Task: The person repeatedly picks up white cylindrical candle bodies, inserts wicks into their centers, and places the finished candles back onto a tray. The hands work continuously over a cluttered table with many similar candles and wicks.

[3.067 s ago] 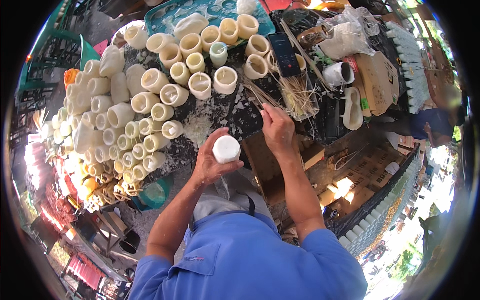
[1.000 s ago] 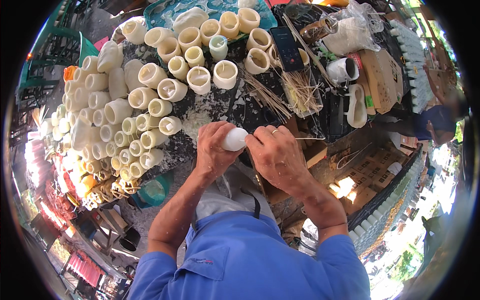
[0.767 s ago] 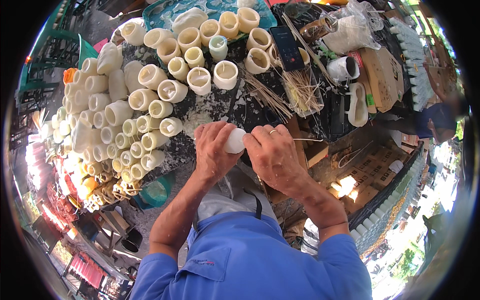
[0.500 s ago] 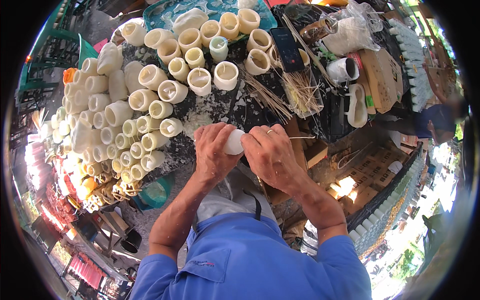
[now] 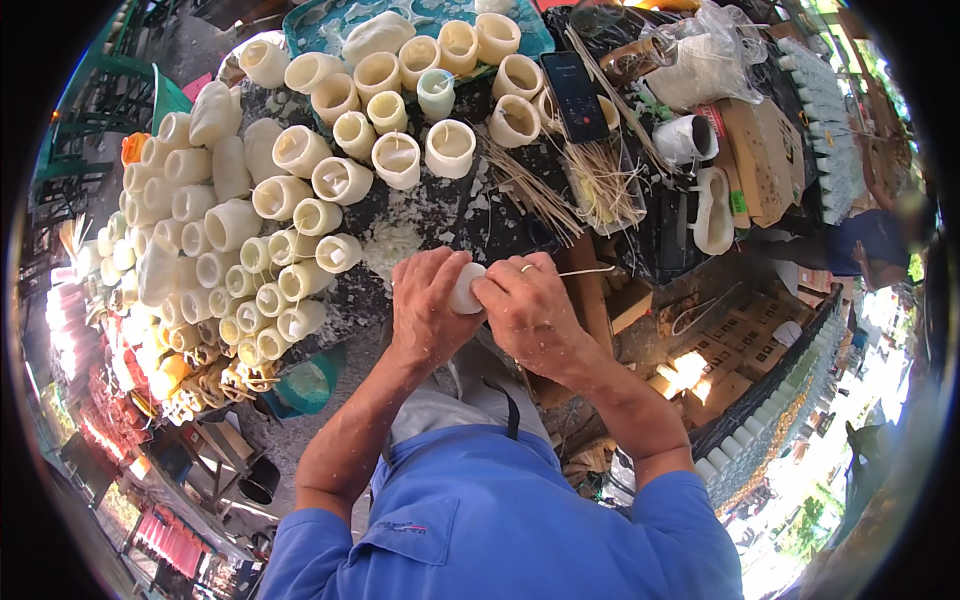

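Note:
Close to my body, just off the near edge of the dark table, my left hand [image 5: 424, 308] is wrapped round a small white wax candle [image 5: 466, 289]. My right hand [image 5: 532, 312] is closed at the candle's other end, its fingers bent and pressed against it. A pale wick [image 5: 592, 271] sticks out to the right past the right hand's knuckles. My fingers hide most of the candle and the point where the wick meets it. White flecks dot both hands and forearms.
Many hollow cream wax cups [image 5: 340, 180] crowd the table's left and far side. A teal tray [image 5: 340, 20] lies behind. Loose wicks [image 5: 605, 190], a phone [image 5: 575, 95], a white mug [image 5: 686, 140] and a cardboard box [image 5: 755, 160] are at the right. A person [image 5: 880, 245] stands far right.
My right hand has shifted slightly left and its wrist has turned a little. The wick's free end now points higher and sits further left. My left hand keeps its hold on the candle.

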{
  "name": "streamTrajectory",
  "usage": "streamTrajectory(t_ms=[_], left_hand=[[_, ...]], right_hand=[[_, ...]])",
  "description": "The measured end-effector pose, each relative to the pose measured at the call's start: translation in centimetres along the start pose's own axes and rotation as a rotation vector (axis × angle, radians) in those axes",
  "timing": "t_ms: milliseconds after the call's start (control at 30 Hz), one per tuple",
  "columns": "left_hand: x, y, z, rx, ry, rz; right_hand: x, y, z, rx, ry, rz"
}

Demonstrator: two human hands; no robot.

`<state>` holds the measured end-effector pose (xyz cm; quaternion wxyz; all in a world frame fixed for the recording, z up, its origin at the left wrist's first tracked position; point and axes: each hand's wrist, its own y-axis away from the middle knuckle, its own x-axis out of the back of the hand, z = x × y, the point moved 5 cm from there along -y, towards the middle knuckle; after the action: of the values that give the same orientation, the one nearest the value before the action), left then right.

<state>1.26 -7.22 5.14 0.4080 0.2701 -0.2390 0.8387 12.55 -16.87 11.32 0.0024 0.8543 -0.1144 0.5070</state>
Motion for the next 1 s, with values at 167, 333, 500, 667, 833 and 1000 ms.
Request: streamTrajectory(t_ms=[167, 333, 500, 667, 833, 1000], left_hand=[[0.3, 2.2, -1.8, 0.136, -0.019, -0.084], [2.8, 5.3, -4.8, 0.42, 0.069, -0.108], [4.1, 7.4, -5.3, 0.568, 0.107, -0.158], [4.6, 7.8, -5.4, 0.643, 0.167, -0.122], [4.6, 7.8, -5.5, 0.681, 0.203, -0.102], [4.6, 7.5, -5.2, 0.668, 0.2, -0.11]], right_hand=[[-0.7, -0.1, 0.3, 0.065, -0.091, 0.031], [1.0, 0.9, 9.3, -0.446, -0.124, 0.587], [-10.8, -2.4, 12.8, -0.344, 0.064, 0.163], [-16.0, -2.4, 10.7, -0.344, 0.341, -0.032], [-12.5, -4.4, 10.8, -0.27, 0.305, 0.274], [-15.2, -5.2, 10.7, -0.222, 0.364, -0.106]])
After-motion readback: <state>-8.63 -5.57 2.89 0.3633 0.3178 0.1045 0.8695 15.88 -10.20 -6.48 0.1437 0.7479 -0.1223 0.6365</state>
